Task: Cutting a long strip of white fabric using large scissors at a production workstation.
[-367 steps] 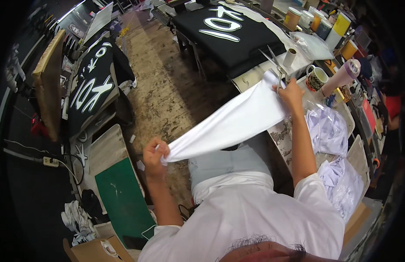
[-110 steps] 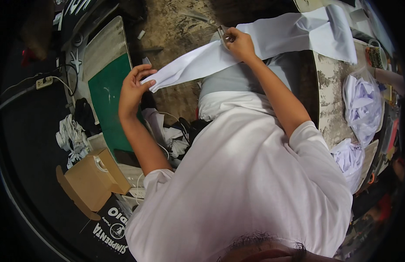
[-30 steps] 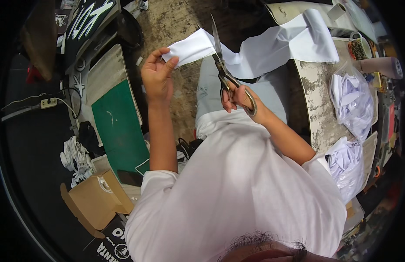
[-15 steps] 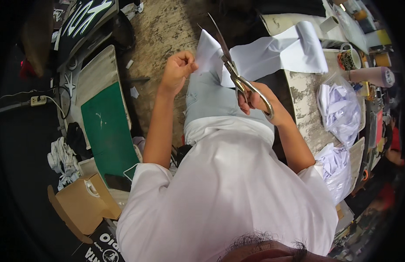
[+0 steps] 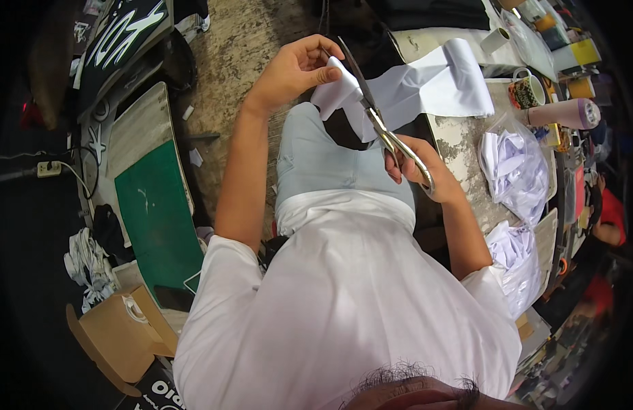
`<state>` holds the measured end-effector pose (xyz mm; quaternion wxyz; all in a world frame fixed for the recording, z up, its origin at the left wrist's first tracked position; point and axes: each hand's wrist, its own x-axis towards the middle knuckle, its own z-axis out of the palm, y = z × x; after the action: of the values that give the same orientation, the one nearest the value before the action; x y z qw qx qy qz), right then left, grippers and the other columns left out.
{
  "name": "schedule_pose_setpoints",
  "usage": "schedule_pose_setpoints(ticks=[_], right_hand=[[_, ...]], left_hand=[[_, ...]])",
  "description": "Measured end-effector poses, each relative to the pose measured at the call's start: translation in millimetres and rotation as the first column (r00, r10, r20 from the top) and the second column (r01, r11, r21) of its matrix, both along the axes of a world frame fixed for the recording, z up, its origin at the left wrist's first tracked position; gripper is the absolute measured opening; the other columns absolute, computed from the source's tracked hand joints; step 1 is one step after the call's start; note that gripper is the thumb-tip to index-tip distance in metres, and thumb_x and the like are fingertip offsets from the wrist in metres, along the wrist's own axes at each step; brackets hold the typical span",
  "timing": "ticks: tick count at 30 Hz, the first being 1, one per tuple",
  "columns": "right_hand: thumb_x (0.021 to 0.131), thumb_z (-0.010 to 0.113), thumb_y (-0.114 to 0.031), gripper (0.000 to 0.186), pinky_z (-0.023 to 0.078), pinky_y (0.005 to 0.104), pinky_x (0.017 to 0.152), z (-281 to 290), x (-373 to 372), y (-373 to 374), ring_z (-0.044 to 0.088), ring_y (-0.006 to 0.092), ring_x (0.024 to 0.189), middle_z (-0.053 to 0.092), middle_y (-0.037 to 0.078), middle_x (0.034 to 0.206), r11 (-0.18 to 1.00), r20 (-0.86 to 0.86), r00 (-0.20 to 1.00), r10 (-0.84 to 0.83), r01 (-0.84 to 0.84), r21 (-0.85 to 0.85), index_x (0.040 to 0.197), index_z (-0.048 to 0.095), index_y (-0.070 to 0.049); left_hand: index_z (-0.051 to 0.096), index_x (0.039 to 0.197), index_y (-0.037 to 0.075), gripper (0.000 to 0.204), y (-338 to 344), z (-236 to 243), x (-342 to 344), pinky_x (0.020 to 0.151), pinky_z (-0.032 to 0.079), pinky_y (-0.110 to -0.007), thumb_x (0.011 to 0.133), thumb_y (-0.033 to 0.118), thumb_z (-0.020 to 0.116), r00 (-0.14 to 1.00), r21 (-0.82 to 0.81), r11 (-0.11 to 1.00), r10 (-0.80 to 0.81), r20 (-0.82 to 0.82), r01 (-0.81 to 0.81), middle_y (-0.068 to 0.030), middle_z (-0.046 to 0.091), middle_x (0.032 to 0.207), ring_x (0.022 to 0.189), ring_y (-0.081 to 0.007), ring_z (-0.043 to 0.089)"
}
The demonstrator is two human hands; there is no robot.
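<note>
A long strip of white fabric (image 5: 425, 85) stretches from a worktop on the right across to the space above my knees. At its left end, my left hand (image 5: 292, 74) pinches the folded edge between thumb and fingers. My right hand (image 5: 425, 167) has its fingers through the handles of large metal scissors (image 5: 376, 121). Their blades point up and away, lying across the fabric just right of my left hand. Whether the blades are parted is hard to see, since the fabric and my fingers hide part of them.
On the right worktop (image 5: 460, 147) stand a patterned mug (image 5: 527, 91), a pink tumbler (image 5: 562, 115) and a clear bag of white cloth pieces (image 5: 514, 164). To my left are a green mat (image 5: 156, 205) and an open cardboard box (image 5: 121, 335). A power socket (image 5: 48, 169) hangs farther left.
My left hand has moved up and onto the fabric's end, folding its hanging corner. The scissors have shifted slightly right and nearer to me, still in my right hand.
</note>
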<state>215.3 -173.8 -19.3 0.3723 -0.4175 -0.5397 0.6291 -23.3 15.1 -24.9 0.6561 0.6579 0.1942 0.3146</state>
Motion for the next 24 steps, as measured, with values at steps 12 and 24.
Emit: schedule_pose_setpoints(ticks=[12, 24], right_hand=[[0.092, 0.06, -0.058, 0.055, 0.04, 0.0231, 0.06, 3, 0, 6, 0.045, 0.007, 0.065, 0.05, -0.002, 0.072, 0.993, -0.054, 0.992, 0.111, -0.113, -0.041, 0.085, 0.052, -0.004], [0.093, 0.044, -0.07, 0.069, 0.041, 0.0257, 0.065, -3, 1, 3, 0.049, 0.0117, 0.067, 0.052, 0.003, 0.07, 0.98, -0.078, 0.977, 0.199, -0.196, 0.047, 0.089, 0.054, -0.001]], left_hand=[[0.067, 0.107, -0.001, 0.042, -9, -2, 1, 0.075, 0.052, -0.026, 0.073, 0.016, 0.086, 0.99, -0.177, 0.974, -0.142, 0.027, 0.144, -0.0067, 0.072, 0.091, 0.082, -0.0123, 0.066], [0.071, 0.09, -0.001, 0.023, -14, -3, 2, 0.072, 0.051, -0.026, 0.07, 0.002, 0.083, 0.99, -0.099, 0.985, -0.143, -0.013, 0.141, -0.0075, 0.071, 0.086, 0.076, -0.013, 0.066]])
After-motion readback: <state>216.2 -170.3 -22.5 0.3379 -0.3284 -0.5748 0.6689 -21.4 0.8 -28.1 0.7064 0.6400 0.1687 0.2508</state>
